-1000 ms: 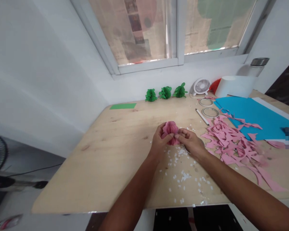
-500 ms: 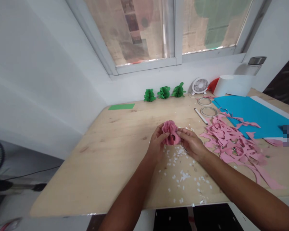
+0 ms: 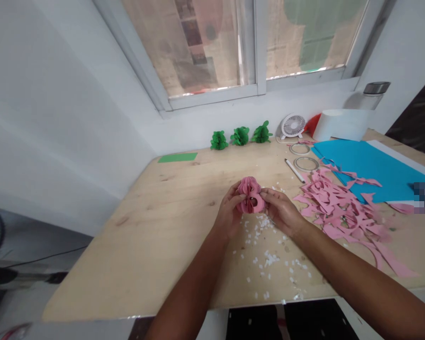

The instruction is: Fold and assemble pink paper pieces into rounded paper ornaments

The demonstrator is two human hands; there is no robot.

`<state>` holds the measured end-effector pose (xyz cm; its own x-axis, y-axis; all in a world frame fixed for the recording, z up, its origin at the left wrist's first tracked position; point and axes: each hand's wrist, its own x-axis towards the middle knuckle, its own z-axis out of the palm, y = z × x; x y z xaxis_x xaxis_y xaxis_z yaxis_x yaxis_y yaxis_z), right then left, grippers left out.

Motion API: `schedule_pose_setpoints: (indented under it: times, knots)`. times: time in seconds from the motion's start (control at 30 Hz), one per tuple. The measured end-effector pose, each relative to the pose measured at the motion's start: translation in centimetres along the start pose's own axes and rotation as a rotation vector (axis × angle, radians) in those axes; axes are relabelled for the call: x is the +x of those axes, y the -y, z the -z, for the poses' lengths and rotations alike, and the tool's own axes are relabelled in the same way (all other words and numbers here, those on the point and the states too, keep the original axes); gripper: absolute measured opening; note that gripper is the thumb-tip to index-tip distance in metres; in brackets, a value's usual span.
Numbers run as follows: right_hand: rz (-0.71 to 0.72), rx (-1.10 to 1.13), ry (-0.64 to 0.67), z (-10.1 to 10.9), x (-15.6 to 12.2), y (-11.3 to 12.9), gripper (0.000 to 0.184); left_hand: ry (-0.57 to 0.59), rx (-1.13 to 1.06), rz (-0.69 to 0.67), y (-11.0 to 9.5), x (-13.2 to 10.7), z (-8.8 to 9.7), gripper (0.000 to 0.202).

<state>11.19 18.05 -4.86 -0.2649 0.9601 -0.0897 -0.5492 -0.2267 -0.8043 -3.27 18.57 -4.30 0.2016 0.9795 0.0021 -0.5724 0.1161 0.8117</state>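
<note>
Between my two hands is a pink layered paper figure [image 3: 250, 185], fanned into many leaves, with a rounded outline and a cut-out hole in its front leaf. My left hand [image 3: 231, 208] grips its left side, the thumb lying across the front. At the right edge, my right hand [image 3: 279, 208] pinches a leaf between thumb and fingers. The figure is held above the wooden table [image 3: 170, 245]. Below it lie scattered small white paper bits [image 3: 269, 257]. What the fingers do behind the figure is hidden.
Pink paper offcuts [image 3: 340, 203] pile up to the right, beside blue sheets [image 3: 361, 165]. A marker pen [image 3: 294, 170] and two rolls of tape [image 3: 306, 163] lie nearby. Green paper figures [image 3: 241, 136], a small white fan [image 3: 293, 126] and a green strip [image 3: 177, 157] are along the back.
The pink figure's front leaves have turned and spread slightly, showing more of the cut-out front leaf. Both hands keep their hold in nearly the same place.
</note>
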Motion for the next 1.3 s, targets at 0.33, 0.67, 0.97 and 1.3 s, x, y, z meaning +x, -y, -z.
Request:
schedule_pose_setpoints:
  times: [0.33, 0.67, 0.97, 1.3]
  knots:
    - [0.082, -0.147, -0.045, -0.5, -0.1, -0.2, 0.027, 0.002, 0.133, -0.038, 0.4, -0.1, -0.3, 0.050]
    - [0.081, -0.220, -0.046, -0.1, 0.1, -1.0, 0.027, -0.062, 0.231, -0.048, 0.8, 0.0, 0.0, 0.048]
    - [0.040, -0.077, -0.054, -0.9, -0.4, -0.1, 0.026, -0.092, 0.212, -0.050, 0.4, -0.1, -0.2, 0.045]
    - [0.037, -0.054, -0.018, -0.9, -0.4, -0.1, 0.025, -0.099, 0.234, -0.054, 0.5, 0.0, 0.0, 0.045]
